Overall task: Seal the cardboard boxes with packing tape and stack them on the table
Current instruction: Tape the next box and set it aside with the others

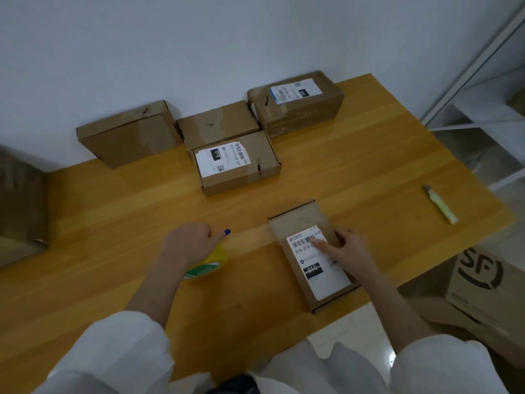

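Note:
A flat cardboard box (302,220) with a white shipping label lies near the table's front edge. My right hand (348,251) presses down on its top, fingers spread over the label. A strip of clear tape runs from the box leftward to a yellow tape roll (208,264), which my left hand (190,243) grips just above the table. Several other cardboard boxes stand at the back by the wall: a plain one (129,136), a low one (217,123), a labelled one (237,163) in front of it, and a taller labelled one (295,102).
A utility knife (440,204) lies on the wooden table (369,166) at the right. A large box with a black logo (488,291) stands on the floor at the right. Another carton (20,206) sits at the left edge. White shelving (483,109) stands at the back right.

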